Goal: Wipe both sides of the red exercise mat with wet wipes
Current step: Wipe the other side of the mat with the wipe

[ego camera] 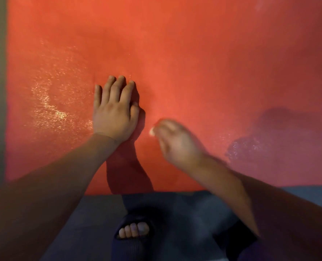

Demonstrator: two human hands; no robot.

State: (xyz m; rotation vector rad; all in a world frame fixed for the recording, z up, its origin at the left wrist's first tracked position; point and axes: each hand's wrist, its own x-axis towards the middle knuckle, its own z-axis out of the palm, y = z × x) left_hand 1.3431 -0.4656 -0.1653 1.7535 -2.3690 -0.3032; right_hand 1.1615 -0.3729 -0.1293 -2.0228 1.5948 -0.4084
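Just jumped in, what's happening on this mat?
A person's left hand lies flat on the red mat, holding it down. The right hand, blurred, grips a small white wipe against the mat beside it. Shiny wet patches show on the mat's left and right parts, so this side looks partly wiped.

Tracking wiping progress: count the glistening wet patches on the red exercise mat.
2. One wet patch glistens on the red exercise mat left of the left hand; the other patch right of the right hand. Fainter damp areas may go unseen.

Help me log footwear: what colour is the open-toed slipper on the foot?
Dark navy blue. The slipper has a ribbed surface and shows best, low and centre, in the head view.
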